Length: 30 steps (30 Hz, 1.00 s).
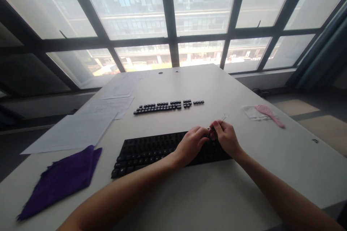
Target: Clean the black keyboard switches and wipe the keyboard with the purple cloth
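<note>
Keyboard (pixel 151 148) lies on the white table (pixel 168 202). Above it, the left hand (pixel 191 142) curls its fingers, contents indeterminable; the right hand (pixel 226 138) pinches a small, mostly hidden dark object (pixel 212 128). Beyond, loose keycaps (pixel 158 107) form rows.

Keyboard (pixel 151 146) on the table (pixel 189 85), keycaps (pixel 164 107) behind it, cloth (pixel 65 177) left, brush (pixel 264 110) right.

We saw a black keyboard (pixel 151 148) with pale marks on some of its keys (pixel 122 170). The loose keycaps (pixel 158 107) were black too. Our desk (pixel 173 86) was white, and so were the paper sheets (pixel 81 130) and the tissue (pixel 249 114). We had a plain purple cloth (pixel 65 175), a pink hairbrush (pixel 265 110) and a blue curtain (pixel 311 57). The window frame (pixel 168 7) was dark grey.
</note>
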Available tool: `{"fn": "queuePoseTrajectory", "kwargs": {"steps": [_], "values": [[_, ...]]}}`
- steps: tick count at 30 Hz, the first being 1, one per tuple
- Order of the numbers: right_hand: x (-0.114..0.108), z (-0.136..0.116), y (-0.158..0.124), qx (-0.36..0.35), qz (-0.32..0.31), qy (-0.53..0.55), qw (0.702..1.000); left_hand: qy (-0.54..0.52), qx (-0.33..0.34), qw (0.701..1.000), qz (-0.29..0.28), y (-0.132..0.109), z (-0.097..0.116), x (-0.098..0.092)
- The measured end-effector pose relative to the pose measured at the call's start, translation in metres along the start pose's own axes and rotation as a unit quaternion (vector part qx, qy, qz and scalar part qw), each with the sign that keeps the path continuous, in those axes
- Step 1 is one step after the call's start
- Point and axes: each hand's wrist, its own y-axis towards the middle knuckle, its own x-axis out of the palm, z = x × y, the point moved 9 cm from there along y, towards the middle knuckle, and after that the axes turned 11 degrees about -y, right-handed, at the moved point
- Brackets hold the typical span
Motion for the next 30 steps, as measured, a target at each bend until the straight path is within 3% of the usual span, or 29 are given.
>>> {"fn": "queuePoseTrajectory", "kwargs": {"steps": [4,11,14,22,26,30], "values": [[0.001,0.003,0.001,0.010,-0.018,-0.017,1.000,0.025,0.051,0.998,-0.008,-0.001,0.012,0.002],[0.005,0.013,0.004,0.038,-0.048,0.014,0.998,0.091,0.093,0.991,0.030,-0.003,0.016,0.001],[0.006,0.014,0.003,0.043,-0.046,0.022,0.998,0.103,0.102,0.989,0.021,-0.004,0.016,0.003],[0.007,0.010,0.001,0.038,-0.044,0.013,0.998,0.043,0.116,0.992,0.011,-0.007,0.024,0.005],[0.005,0.004,0.000,0.007,-0.037,-0.020,0.999,-0.007,0.093,0.994,0.054,0.001,0.023,-0.015],[0.003,0.003,0.000,0.002,-0.033,-0.028,0.999,0.034,0.008,0.995,0.091,0.026,-0.007,-0.053]]}}
